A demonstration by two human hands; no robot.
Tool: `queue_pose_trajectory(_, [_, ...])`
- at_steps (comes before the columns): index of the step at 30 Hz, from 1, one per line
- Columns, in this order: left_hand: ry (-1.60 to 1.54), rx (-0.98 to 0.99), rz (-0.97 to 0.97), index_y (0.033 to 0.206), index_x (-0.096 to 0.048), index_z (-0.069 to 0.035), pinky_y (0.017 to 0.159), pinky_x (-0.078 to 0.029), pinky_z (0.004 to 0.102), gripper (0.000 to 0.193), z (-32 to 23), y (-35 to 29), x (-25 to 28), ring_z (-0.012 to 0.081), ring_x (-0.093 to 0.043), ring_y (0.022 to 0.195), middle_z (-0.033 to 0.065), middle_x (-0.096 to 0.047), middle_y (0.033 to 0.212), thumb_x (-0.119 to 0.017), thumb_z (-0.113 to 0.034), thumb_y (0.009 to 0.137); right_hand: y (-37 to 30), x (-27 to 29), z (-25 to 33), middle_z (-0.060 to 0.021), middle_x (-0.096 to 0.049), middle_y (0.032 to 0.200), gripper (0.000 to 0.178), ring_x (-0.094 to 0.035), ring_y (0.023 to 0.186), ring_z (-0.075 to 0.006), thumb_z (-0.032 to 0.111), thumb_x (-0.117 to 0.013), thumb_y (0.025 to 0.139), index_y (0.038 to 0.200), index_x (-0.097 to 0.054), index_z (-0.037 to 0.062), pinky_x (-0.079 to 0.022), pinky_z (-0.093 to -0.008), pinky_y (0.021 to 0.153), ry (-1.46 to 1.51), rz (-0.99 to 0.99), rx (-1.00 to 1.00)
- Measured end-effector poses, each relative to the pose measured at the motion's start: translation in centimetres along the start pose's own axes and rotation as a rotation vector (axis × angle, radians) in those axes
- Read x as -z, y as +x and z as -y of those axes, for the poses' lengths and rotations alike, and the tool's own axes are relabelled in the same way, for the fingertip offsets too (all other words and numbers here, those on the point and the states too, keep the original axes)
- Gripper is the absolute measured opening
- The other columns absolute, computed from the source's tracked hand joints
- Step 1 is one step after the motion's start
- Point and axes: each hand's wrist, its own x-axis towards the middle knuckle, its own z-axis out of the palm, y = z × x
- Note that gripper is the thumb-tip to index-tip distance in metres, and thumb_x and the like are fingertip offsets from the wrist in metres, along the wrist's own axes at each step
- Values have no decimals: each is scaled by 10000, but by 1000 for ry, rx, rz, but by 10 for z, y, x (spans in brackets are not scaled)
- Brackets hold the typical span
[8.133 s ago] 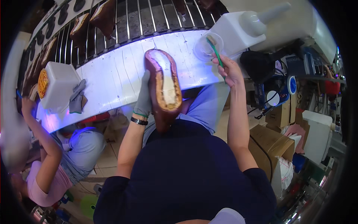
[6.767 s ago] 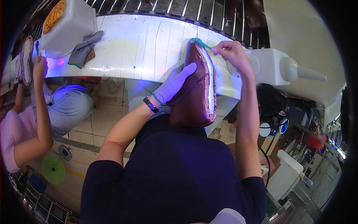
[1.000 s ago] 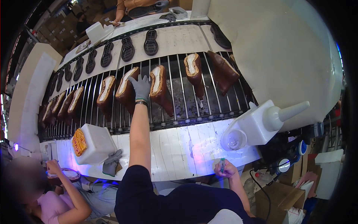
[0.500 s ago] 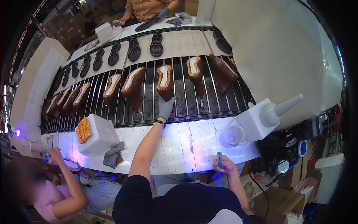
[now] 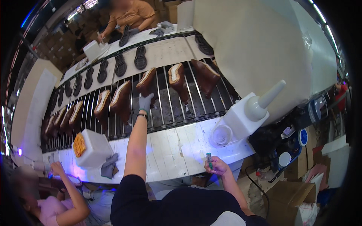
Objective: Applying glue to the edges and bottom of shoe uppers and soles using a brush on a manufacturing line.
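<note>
My left hand [image 5: 145,102], in a grey glove, closes round the lower part of a brown boot upper [image 5: 146,85]. That boot is upside down and tilted on the conveyor rods, its pale sole side facing up. Beside it lie another brown boot [image 5: 120,98] on the left and a brown boot [image 5: 176,81] on the right. My bare right hand [image 5: 217,166] hovers at the table's near edge, fingers closed round a small green stick-like tool [image 5: 209,159]; its working end is not clear.
On the white table [image 5: 169,150] stand a squeeze bottle [image 5: 247,115], a clear cup [image 5: 221,135], a white container [image 5: 96,147] and a grey glove [image 5: 109,165]. Black soles [image 5: 140,58] line the far belt. Another person [image 5: 132,17] works opposite; one in pink [image 5: 56,211] sits left.
The boot at my left hand has gone from nearly straight to leaning right at its top. The whole view has swung. Across the belt, the other person's sole has turned more upright.
</note>
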Motion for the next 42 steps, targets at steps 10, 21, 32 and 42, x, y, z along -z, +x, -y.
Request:
queue_pose_trajectory(10, [330,-723,124,1391,-431,45,1103,-347,358,551,-63,-129,-153,300,-473,1313,213,-495,1406,-635,-131,910,5,-1,-3,-92,-647,988,339,-561,690,-120,201,-644,940,1201,-578,-5,-441,-236,574,122,-108,5])
queue_pose_trajectory(21, [250,48,286,1379,-404,139,1043,-414,341,954,-18,53,-318,324,-535,1241,269,-531,1338,-681,-559,792,4,-7,0,-75,-645,1040,492,-501,700,-95,137,-621,941,1394,-482,7,-420,-211,658,134,-2,-24])
queue_pose_trajectory(32, [185,208,491,1334,-393,150,965,-464,335,982,-18,3,-316,287,-588,1114,236,-562,1253,-764,-518,717,1,-7,2,-89,-665,872,360,-522,667,-110,254,-764,830,997,-680,-55,-408,-239,606,-53,9,-21])
queue_pose_trajectory(42, [113,-488,635,1349,-420,4,1015,-446,336,782,-92,-83,-286,212,-564,1152,125,-586,1257,-839,-231,731,0,0,-2,-55,-655,891,331,-544,656,-93,250,-741,856,1044,-646,-5,-426,-228,566,-133,-26,20])
